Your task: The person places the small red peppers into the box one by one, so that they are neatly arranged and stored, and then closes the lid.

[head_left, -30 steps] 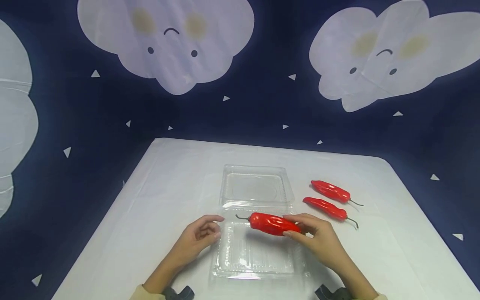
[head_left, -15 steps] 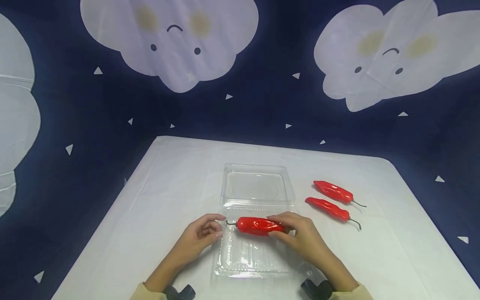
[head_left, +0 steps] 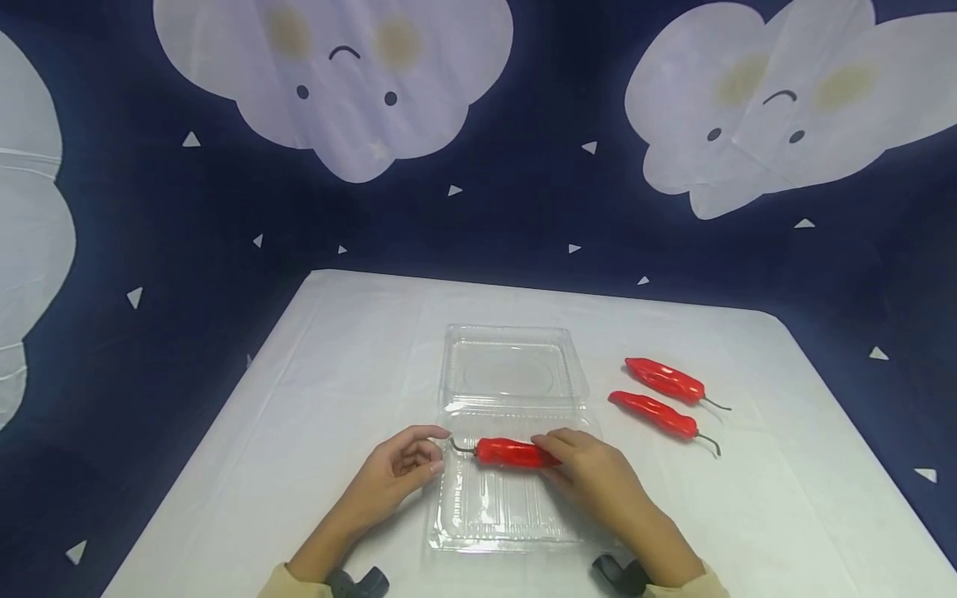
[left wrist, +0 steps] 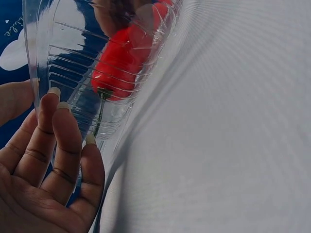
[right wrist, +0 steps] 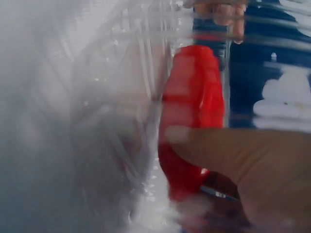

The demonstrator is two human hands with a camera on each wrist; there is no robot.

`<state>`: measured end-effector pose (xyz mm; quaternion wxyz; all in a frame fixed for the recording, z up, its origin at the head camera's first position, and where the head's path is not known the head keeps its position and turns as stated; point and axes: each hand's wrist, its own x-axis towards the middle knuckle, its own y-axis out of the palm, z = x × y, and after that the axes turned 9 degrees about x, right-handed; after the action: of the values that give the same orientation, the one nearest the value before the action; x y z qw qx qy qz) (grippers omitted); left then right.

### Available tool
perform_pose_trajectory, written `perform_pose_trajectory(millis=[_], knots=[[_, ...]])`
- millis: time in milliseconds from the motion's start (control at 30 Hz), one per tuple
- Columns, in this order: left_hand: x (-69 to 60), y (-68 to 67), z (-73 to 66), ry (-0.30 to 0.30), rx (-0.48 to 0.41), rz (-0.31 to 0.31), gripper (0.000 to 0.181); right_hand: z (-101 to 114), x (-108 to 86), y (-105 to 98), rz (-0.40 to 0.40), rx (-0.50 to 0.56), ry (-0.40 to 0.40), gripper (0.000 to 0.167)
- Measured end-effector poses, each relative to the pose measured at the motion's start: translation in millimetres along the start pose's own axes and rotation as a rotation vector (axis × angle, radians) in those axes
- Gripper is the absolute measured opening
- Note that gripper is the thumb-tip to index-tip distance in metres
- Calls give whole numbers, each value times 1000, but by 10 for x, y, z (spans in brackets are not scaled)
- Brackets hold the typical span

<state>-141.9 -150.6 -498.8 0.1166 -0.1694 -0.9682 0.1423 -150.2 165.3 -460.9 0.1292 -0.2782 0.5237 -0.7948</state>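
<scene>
My right hand (head_left: 594, 473) grips a red chili pepper (head_left: 504, 453) by its tip end, with the green stem pointing left. In the right wrist view my thumb presses along the pepper (right wrist: 189, 102), which shows through clear plastic. That pepper lies over the near half of an open clear plastic clamshell box (head_left: 486, 531). Beside the box's left edge, my left hand (head_left: 396, 473) has its fingers loosely bent. In the left wrist view its fingertips (left wrist: 65, 114) rest by the ribbed side wall; the pepper's red body (left wrist: 119, 63) and stem are visible through it.
Two more red chili peppers, the farther one (head_left: 665, 380) and the nearer one (head_left: 654, 414), lie right of the box. The box's lid (head_left: 508, 332) lies folded back at the far side. A white cloth (head_left: 329, 357) covers the table, before a dark blue backdrop (head_left: 523, 216) with clouds.
The right hand has moved left and lowered the pepper toward the box's near half, its fingers now turned further over it. My left hand has stayed beside the box.
</scene>
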Motion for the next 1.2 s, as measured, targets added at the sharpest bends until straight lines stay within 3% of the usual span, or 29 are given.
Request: perform_pose_trajectory(millis=[167, 267, 400, 500, 633, 800, 900, 1067, 1200], knots=[[11, 9, 8, 2, 0, 1, 39, -23, -7, -9, -1, 11, 14, 57], [20, 13, 11, 0, -1, 5, 40, -51, -29, -49, -41, 77, 19, 58], [33, 17, 6, 0, -2, 13, 39, -145, -92, -209, -176, 223, 21, 54], [39, 15, -9, -1, -1, 13, 39, -326, -155, -402, -313, 271, 49, 50], [35, 7, -32, -15, 1, 14, 40, -694, -290, -620, -442, 277, 210, 45], [28, -5, -48, -23, 4, 15, 40, -1121, -549, -747, -470, 393, 523, 39], [27, -12, -42, -25, 1, 12, 40, -1290, -667, -793, -465, 446, 670, 45], [14, -14, -26, -24, 5, 7, 40, -1507, -793, -778, -471, 489, 771, 49], [3, -12, -24, -22, 2, 6, 40, -1604, -844, -713, -432, 463, 848, 55]])
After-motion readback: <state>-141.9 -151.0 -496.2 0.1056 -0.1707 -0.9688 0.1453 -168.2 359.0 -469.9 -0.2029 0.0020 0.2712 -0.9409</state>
